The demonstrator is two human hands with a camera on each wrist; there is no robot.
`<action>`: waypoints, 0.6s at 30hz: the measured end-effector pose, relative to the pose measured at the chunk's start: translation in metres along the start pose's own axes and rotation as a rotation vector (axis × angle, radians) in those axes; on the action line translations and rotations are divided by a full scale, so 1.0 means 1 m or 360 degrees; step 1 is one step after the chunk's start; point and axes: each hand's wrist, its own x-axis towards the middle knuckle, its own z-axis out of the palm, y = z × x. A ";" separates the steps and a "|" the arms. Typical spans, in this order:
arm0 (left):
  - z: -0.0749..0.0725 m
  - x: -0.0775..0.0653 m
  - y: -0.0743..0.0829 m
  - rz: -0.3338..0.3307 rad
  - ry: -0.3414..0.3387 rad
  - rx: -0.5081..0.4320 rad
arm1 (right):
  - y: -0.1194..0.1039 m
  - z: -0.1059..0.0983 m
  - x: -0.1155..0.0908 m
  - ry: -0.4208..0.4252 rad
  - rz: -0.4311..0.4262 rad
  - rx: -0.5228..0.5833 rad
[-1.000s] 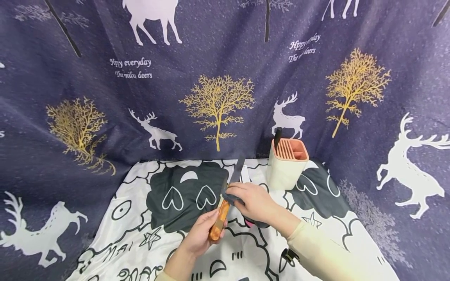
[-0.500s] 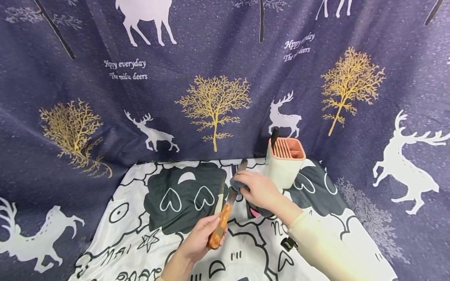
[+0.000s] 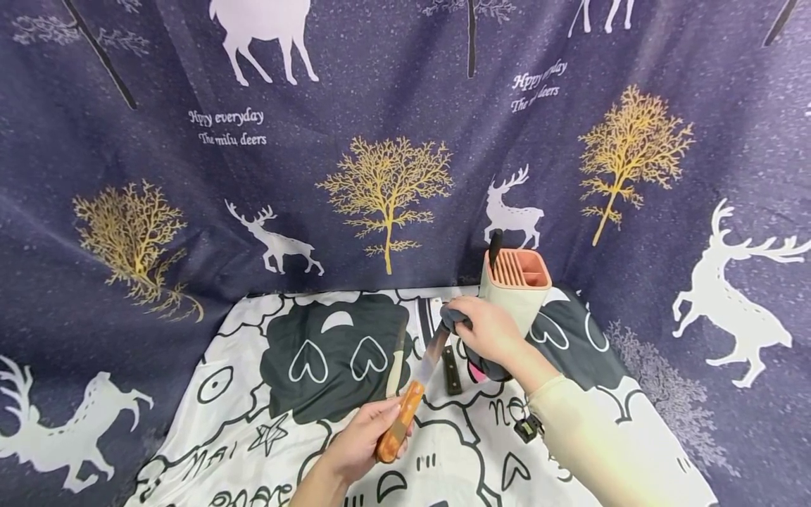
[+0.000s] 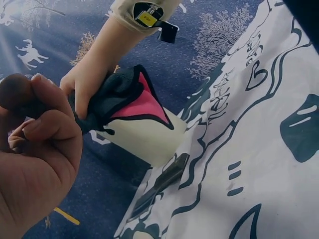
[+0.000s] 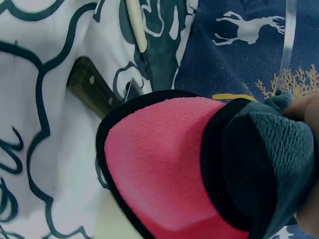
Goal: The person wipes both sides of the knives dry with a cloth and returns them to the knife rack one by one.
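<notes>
My left hand (image 3: 364, 438) grips the orange-brown wooden handle of a knife (image 3: 413, 398), its blade (image 3: 432, 355) angled up and away to the right. Toward the blade's far end, my right hand (image 3: 488, 331) pinches a dark grey cleaning cloth (image 3: 455, 317), which hides the tip. One side of this cloth is bright pink with a black border, spread wide in the right wrist view (image 5: 159, 154). In the left wrist view, curled fingers (image 4: 47, 129) wrap the handle's end while the cloth (image 4: 112, 94) hangs from the other hand.
A dark-handled knife (image 3: 452, 371) and a white-handled knife (image 3: 395, 370) lie on the patterned sheet. Behind the right hand stands a cream knife block (image 3: 516, 303) with an orange slotted top, a black handle (image 3: 495, 246) sticking out. A deer-print curtain (image 3: 291, 190) hangs behind.
My right hand has slid the cloth from near the handle along the blade toward the tip. More blade and the dark-handled knife beneath now show. My left hand has kept its grip, almost still.
</notes>
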 end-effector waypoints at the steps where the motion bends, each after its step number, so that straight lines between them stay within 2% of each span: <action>1: -0.001 -0.001 0.000 0.0002 0.0002 -0.0005 | 0.000 -0.001 -0.001 0.0001 0.0036 0.0028; 5: -0.002 -0.002 0.006 -0.0008 0.0075 0.0012 | -0.002 -0.008 -0.004 0.0052 0.0118 0.0141; 8: -0.003 -0.001 0.010 -0.0052 0.0178 0.0037 | -0.009 -0.014 -0.006 0.0096 0.0063 0.0202; 14: -0.003 0.008 0.013 -0.0089 0.0382 -0.0022 | -0.039 -0.024 -0.009 0.0164 -0.0245 0.0292; 18: -0.001 0.014 0.013 -0.0076 0.0435 -0.0113 | -0.064 -0.024 -0.012 0.0106 -0.0457 0.0275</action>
